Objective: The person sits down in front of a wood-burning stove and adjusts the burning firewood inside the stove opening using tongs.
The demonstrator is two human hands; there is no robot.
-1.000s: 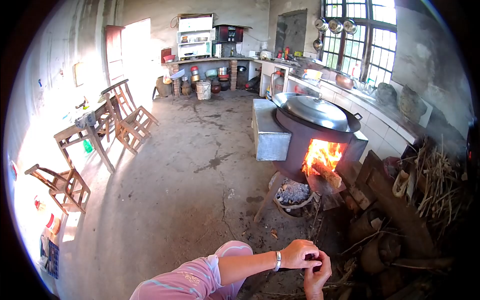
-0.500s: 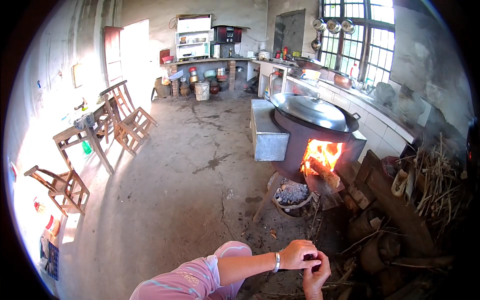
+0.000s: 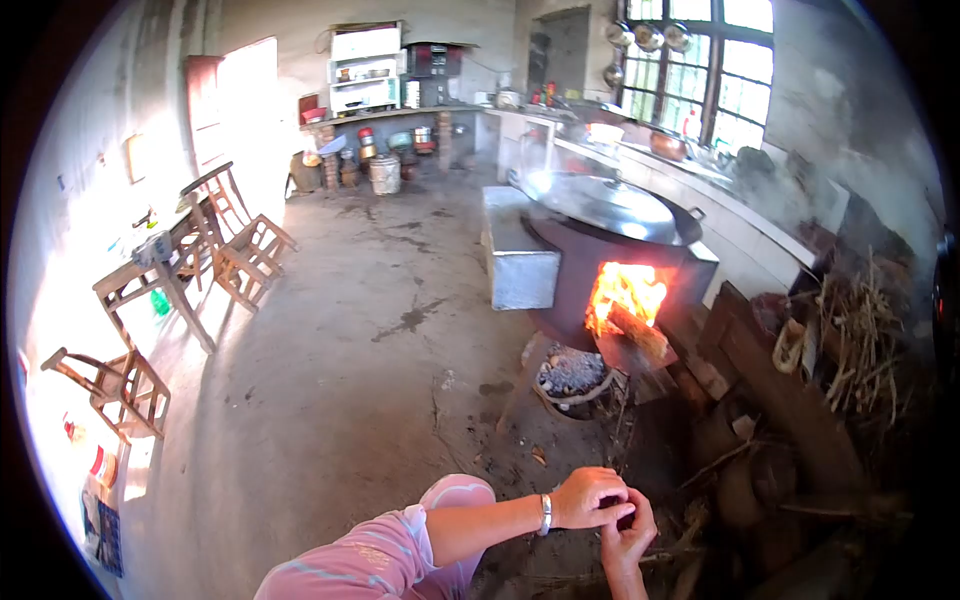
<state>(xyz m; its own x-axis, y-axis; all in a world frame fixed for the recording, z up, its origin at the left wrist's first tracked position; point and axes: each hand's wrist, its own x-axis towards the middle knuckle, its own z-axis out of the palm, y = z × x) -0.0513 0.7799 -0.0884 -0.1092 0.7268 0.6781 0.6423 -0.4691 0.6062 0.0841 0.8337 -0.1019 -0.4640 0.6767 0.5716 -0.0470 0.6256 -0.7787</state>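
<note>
"What are the fingers doing?"
"The left hand and right hand meet, fingers curled together; I can't tell whether they grip anything in the dark gap."

"And around them?"
"Twigs lie near the right hand. Ahead is the stove, a burning log poking from its mouth. A plank slants between the hands and the stick pile."

"The arms?"
"The left forearm, with a bracelet, crosses the pink-clad knee; the right rises from below, wrist bent."

"The room?"
"Stained bare floor, chair and table at left, a barred window beyond, haze drifting."
</note>
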